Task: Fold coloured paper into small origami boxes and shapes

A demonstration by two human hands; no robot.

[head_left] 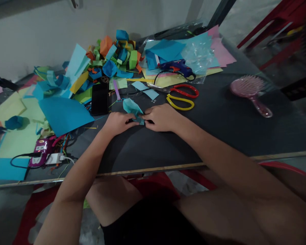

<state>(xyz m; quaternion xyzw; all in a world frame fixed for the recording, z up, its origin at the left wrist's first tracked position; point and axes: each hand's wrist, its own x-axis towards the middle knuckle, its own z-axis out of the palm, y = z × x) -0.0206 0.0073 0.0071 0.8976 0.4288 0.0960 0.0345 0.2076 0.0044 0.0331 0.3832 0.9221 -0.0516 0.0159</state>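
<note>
A light blue piece of folded paper (131,106) stands between my hands on the dark table. My left hand (119,123) pinches its lower left side, thumb and fingers closed on it. From the other side my right hand (161,117) grips the lower right edge, its fingertips pressed to the paper. Just beyond my right hand lie scissors (181,97) with one red and one yellow handle. A flat light blue paper strip (146,90) rests behind the folded piece. Left of it are a black phone (100,99) and a small purple stick (116,90).
Folded paper pieces (109,68) in several colours are heaped at the back. A blue glue gun (177,67) rests on paper sheets beside clear plastic. At right lies a pink hairbrush (250,89); at left are a blue sheet (63,114) and a purple device (41,152) with cables.
</note>
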